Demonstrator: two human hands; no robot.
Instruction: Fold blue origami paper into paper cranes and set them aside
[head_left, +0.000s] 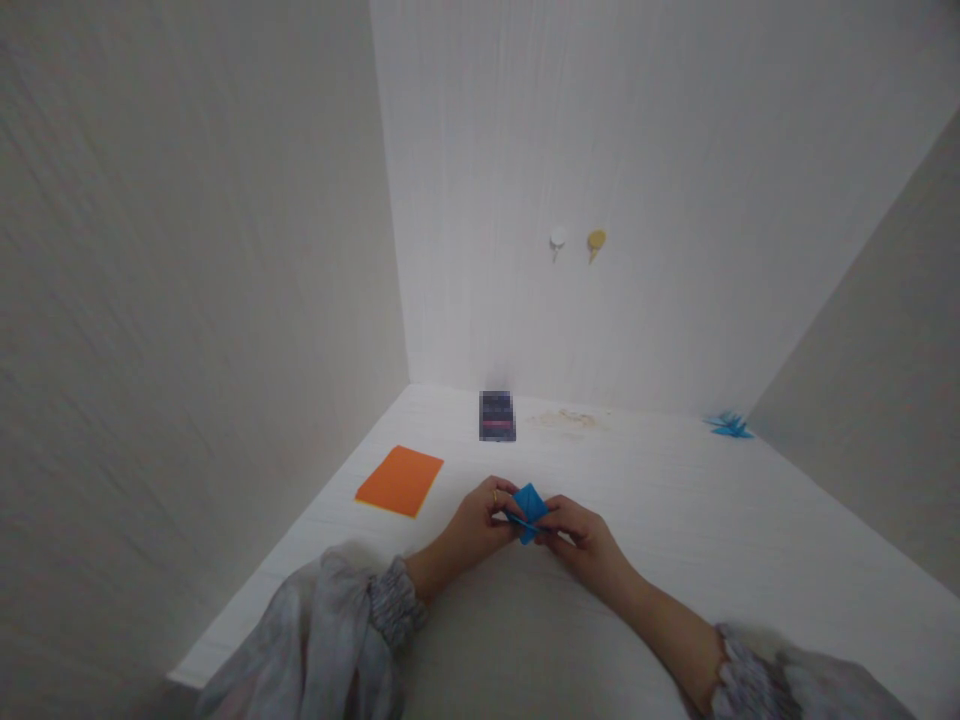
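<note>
A small piece of folded blue paper [530, 500] is held between both hands near the middle of the white table. My left hand [486, 515], with a ring on one finger, pinches its left side. On the right side, the fingertips of my right hand [581, 530] are closed on the same paper. Its upper part stands up in a pointed diamond shape, and a flatter flap lies across below. Fingers cover parts of its edges. Left of my hands lies a stack of orange paper [400, 481] with a thin yellow edge along its border.
A dark, blurred-out rectangular object [497, 416] lies against the back wall. Folded blue paper figures [730, 425] sit in the far right corner. A white hook [557, 240] and a yellow hook [596, 241] are on the back wall. Walls enclose the table [675, 500] left and right.
</note>
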